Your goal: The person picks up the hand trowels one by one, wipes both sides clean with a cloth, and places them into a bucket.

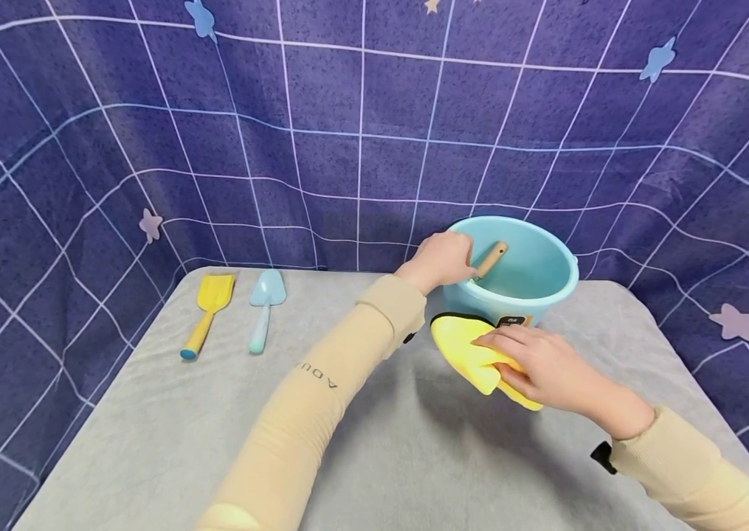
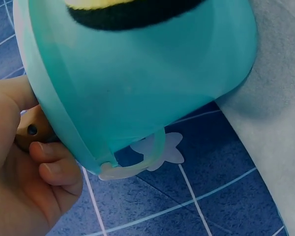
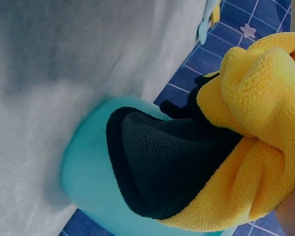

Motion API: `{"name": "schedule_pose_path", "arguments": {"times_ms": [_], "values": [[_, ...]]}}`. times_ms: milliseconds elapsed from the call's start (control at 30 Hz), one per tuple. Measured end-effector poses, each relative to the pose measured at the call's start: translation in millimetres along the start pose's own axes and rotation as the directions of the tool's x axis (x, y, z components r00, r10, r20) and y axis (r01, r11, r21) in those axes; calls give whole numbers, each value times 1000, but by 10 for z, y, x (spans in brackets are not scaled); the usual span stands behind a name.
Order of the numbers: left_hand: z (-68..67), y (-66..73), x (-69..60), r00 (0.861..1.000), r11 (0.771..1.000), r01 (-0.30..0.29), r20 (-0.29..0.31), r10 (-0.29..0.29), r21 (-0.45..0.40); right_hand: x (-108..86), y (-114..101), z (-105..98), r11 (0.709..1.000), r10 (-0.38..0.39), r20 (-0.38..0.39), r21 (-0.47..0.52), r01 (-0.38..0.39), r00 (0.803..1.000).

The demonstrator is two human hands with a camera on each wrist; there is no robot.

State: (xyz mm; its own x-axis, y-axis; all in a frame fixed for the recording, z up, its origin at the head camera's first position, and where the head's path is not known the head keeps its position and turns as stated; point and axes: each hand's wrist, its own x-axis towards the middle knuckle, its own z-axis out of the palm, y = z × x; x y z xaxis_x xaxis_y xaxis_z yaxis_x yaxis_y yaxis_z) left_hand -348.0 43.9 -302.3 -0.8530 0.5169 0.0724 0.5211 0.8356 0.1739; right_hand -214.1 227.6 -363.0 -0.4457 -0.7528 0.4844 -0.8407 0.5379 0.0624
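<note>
A light blue bucket (image 1: 520, 287) stands at the back right of the grey surface. My left hand (image 1: 440, 259) grips its left rim, thumb and fingers on either side of the wall, as the left wrist view also shows. Inside the bucket leans a tool with a wooden handle (image 1: 492, 258), its end beside my left fingers (image 2: 54, 162). In front of the bucket my right hand (image 1: 550, 365) holds a bunched yellow cloth (image 1: 463, 346). The right wrist view shows the cloth's dark side (image 3: 162, 162) against the bucket's outer wall (image 3: 88, 172).
A yellow toy shovel (image 1: 208, 310) and a light blue toy trowel (image 1: 266, 306) lie at the back left of the grey surface (image 1: 148, 442). Behind everything hangs a dark blue curtain (image 1: 328, 169) with a line grid and stars.
</note>
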Motion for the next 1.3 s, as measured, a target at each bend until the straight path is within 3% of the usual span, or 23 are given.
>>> {"name": "schedule_pose_path", "arguments": {"times_ms": [267, 600, 967, 1200, 1300], "values": [[5, 2, 31, 1000, 1000, 13, 12, -13, -22, -6, 4, -1, 1000, 5, 4, 7, -5, 1000], [-53, -37, -50, 1000, 995, 14, -6, -14, -103, 9, -13, -23, 1000, 5, 1, 12, -5, 1000], [-106, -112, -283, 988, 994, -62, -144, 49, -87, 12, -19, -43, 1000, 4, -11, 5, -4, 1000], [-162, -172, -519, 988, 995, -67, -143, 57, -67, 27, -23, -63, 1000, 4, -9, 9, -4, 1000], [-154, -254, -654, 983, 998, -61, -176, 53, -36, 41, -30, -73, 1000, 5, -11, 9, -5, 1000]]}}
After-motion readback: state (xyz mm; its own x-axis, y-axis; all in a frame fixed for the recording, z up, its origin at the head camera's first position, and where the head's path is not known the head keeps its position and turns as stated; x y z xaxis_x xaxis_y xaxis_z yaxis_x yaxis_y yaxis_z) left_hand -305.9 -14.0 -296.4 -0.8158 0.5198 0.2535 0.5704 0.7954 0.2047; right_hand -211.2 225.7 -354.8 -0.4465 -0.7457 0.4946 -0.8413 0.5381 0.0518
